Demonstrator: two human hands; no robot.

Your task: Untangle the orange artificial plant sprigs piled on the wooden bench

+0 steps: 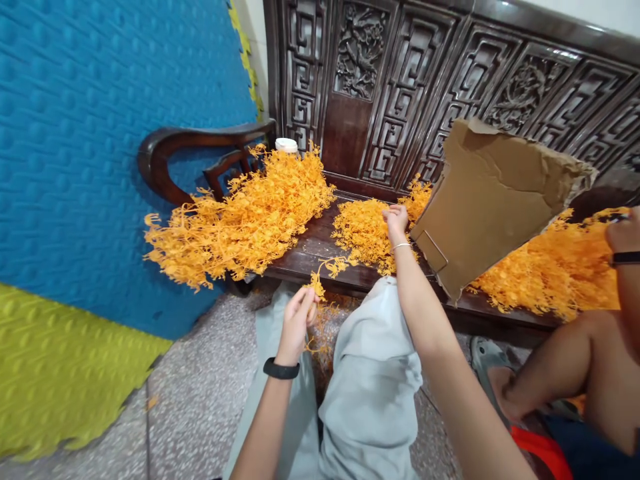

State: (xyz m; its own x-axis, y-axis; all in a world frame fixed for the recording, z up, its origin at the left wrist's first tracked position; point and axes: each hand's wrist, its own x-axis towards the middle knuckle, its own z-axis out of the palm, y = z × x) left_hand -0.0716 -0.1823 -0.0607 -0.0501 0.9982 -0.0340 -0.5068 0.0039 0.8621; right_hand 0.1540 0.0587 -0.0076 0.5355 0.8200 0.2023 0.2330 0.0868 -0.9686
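My left hand (296, 321) pinches an orange artificial flower sprig (317, 285) above my knees; its thin curling stem reaches toward the bench. My right hand (397, 221) is at the right side of a small heap of orange sprigs (364, 225), with its fingers curled together. What those fingers hold is too small to make out. To the left, a larger pile of orange sprigs (250, 220) lies across the end of the dark wooden bench (320, 233).
A cardboard sheet (495, 200) stands tilted on the bench, right of my right arm. Beyond it lies another orange pile (555, 267), with a co-worker's hand (623, 233) at it. A white round container (287, 145) sits behind the left pile. Blue foam matting (115, 133) covers the left side.
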